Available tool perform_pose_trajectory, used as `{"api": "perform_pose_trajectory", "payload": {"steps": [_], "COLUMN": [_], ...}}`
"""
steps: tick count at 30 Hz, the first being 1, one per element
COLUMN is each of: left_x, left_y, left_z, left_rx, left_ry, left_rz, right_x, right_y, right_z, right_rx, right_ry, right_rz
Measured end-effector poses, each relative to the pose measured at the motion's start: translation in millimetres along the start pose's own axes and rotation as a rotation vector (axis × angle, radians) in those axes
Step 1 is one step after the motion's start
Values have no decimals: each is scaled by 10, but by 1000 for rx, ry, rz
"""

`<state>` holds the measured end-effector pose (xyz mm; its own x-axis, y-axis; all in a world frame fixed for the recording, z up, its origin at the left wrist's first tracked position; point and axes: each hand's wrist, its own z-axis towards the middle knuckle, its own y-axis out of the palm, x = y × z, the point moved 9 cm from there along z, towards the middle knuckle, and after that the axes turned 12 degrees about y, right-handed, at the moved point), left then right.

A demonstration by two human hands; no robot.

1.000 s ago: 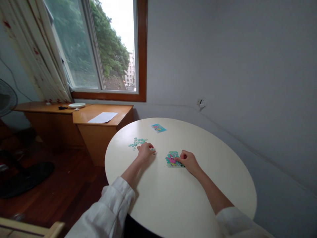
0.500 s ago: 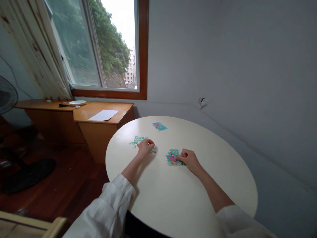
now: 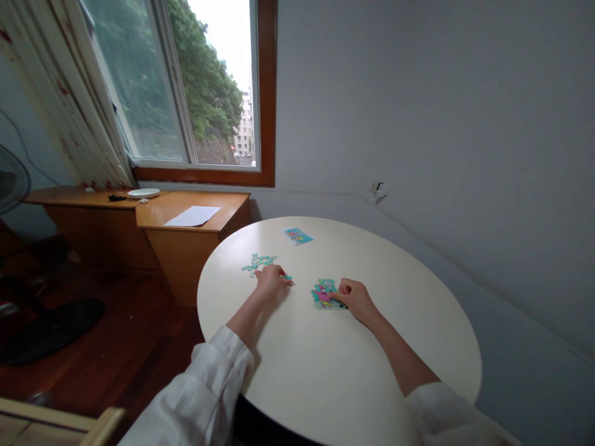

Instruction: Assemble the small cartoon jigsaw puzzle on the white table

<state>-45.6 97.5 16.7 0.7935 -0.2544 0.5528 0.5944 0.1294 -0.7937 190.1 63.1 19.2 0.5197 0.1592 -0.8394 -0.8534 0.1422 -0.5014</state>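
A partly joined jigsaw puzzle (image 3: 324, 293), green with a pink figure, lies flat on the round white table (image 3: 344, 365). My right hand (image 3: 357, 299) rests at its right side with curled fingers, a fingertip and thumb against the puzzle, covering part of it. To the left, my left hand (image 3: 271, 282) is lowered over a few loose puzzle pieces (image 3: 288, 278), its thumb and forefinger apart around them. More loose green pieces (image 3: 257, 262) are spread just beyond that hand. Its other fingers are partly hidden.
A small picture card (image 3: 299, 236) lies toward the table's far edge. Behind at left stands a wooden desk (image 3: 195, 235) bearing a paper sheet (image 3: 193, 216) and a white plate (image 3: 144, 193). A fan (image 3: 13, 179) is at far left, and a wall (image 3: 418, 155) rises beyond the table.
My left hand has come down from just above the table onto the loose pieces, its pinched fingers parting. My right hand has stayed on the joined puzzle.
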Motion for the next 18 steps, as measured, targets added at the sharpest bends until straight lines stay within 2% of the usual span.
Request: {"api": "perform_pose_trajectory", "payload": {"steps": [8, 18], "left_x": [69, 73], "left_y": [19, 81], "left_z": [-27, -21], "left_rx": [-62, -107], "left_ry": [22, 24], "left_rz": [146, 148], "right_x": [7, 33], "right_y": [-32, -1], "right_z": [10, 14], "right_rx": [40, 10], "right_ry": [5, 8], "right_rz": [-13, -22]}}
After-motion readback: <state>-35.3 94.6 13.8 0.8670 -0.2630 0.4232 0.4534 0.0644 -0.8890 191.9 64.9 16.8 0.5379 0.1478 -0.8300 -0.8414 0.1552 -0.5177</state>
